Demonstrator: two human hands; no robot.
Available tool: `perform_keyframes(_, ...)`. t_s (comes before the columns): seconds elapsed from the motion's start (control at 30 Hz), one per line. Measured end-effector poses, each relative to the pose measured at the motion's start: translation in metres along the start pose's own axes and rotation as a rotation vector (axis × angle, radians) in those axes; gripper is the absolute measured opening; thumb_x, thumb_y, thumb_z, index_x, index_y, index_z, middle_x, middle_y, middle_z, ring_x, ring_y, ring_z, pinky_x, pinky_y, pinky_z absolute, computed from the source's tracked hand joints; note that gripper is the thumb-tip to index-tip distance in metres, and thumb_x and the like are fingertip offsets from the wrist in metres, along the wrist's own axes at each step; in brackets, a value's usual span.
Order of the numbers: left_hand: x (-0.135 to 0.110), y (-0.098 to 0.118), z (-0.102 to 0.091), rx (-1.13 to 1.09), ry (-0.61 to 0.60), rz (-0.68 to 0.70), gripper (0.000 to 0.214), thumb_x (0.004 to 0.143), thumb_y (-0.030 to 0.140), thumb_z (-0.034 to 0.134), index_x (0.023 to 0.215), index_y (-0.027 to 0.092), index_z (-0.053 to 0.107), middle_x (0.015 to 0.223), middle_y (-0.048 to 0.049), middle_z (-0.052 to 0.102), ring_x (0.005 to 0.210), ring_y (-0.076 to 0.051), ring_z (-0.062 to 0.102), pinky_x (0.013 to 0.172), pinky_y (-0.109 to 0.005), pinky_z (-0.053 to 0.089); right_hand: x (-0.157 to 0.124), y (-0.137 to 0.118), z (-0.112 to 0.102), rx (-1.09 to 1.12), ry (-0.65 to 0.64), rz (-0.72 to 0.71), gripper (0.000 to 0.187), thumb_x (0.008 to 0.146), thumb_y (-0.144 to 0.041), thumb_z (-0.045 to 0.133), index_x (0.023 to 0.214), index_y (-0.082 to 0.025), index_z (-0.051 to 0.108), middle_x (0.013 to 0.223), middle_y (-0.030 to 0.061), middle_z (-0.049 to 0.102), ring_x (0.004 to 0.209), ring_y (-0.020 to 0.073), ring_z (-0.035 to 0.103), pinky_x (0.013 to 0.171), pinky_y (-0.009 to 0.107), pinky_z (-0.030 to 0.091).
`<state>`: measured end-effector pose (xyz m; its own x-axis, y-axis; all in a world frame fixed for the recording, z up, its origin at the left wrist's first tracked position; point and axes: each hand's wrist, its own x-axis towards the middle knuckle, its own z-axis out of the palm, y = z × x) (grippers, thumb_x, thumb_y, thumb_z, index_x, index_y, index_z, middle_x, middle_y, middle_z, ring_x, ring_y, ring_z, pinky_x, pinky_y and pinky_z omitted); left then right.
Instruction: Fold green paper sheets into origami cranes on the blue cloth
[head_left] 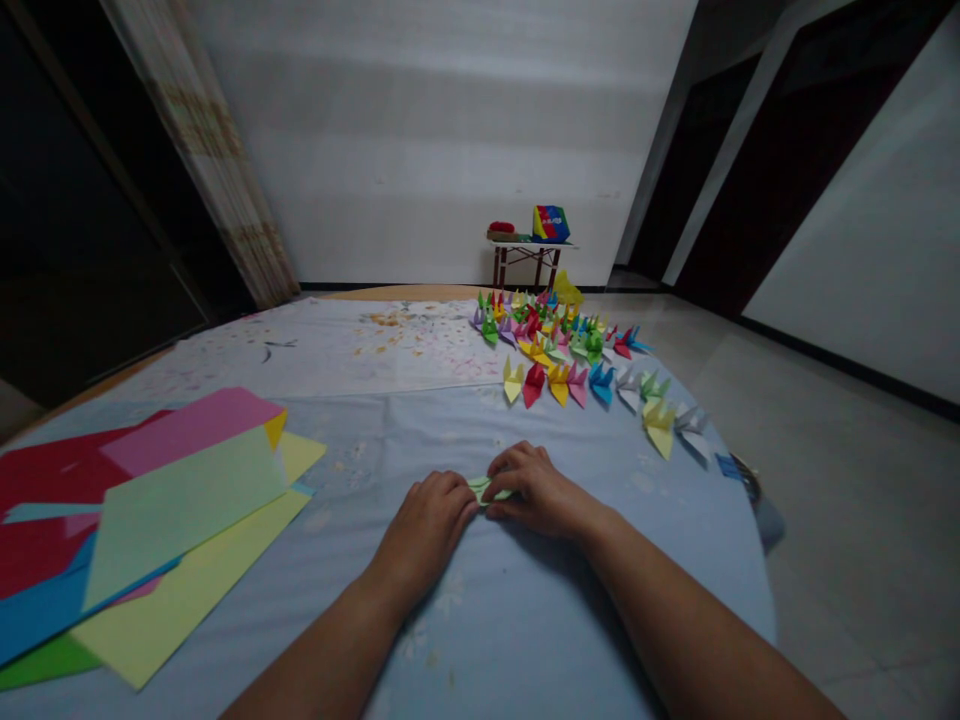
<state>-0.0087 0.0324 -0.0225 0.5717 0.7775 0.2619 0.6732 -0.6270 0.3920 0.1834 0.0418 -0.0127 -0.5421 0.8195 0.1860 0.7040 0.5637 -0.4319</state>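
A small piece of pale green folded paper [480, 484] lies on the blue tablecloth between my hands, partly covered by fingers. My left hand [436, 510] presses on its left end, fingers together. From the right, my right hand [536, 490] grips the other end, its thumb and fingers bent round the paper. How the paper's folds run under the fingers is hidden. Beyond my right hand stand several folded paper cranes [534, 385] in many colours, rowed and clustered toward the table's far right.
Loose coloured paper sheets [187, 510] lie overlapped on the left side of the table. The round table is spread with a blue tablecloth [360, 620] and a white floral one [330, 345]. A small stand [532, 246] with a colourful box [551, 224] is by the wall.
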Motion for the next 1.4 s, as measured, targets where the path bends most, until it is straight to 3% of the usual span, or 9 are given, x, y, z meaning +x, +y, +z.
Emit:
perform_keyframes(0.57,-0.001,-0.005,0.007,-0.156,0.077,-0.101,0.013,0.082,0.025,0.047,0.08,0.021,0.06,0.089,-0.0048,0.057,0.086,-0.019,0.053,0.078,-0.035,0.042,0.003,0.008,0.013,0.08,0.045,0.121,0.012,0.079,-0.033,0.059,0.078,-0.023,0.065,0.096,0.0032,0.058,0.096,0.019,0.045,0.083,0.036,0.031)
perform_keyframes(1.07,0.004,-0.004,0.013,-0.202,0.148,-0.225,0.01,0.076,0.021,0.053,0.067,0.019,0.058,0.089,-0.0046,0.057,0.088,-0.02,0.054,0.08,-0.034,0.042,0.008,0.003,0.016,0.119,0.093,0.258,0.009,0.069,-0.029,0.065,0.071,-0.021,0.065,0.088,0.0019,0.06,0.091,0.0193,0.046,0.081,0.033,0.03)
perform_keyframes(1.4,0.004,-0.004,0.013,-0.193,0.144,-0.245,0.002,0.075,0.019,0.054,0.073,0.02,0.055,0.083,-0.0024,0.055,0.084,-0.018,0.053,0.079,-0.033,0.042,0.01,0.004,0.015,0.132,0.091,0.289,0.01,0.068,-0.03,0.066,0.07,-0.021,0.064,0.088,0.0011,0.06,0.091,0.0186,0.047,0.081,0.031,0.03)
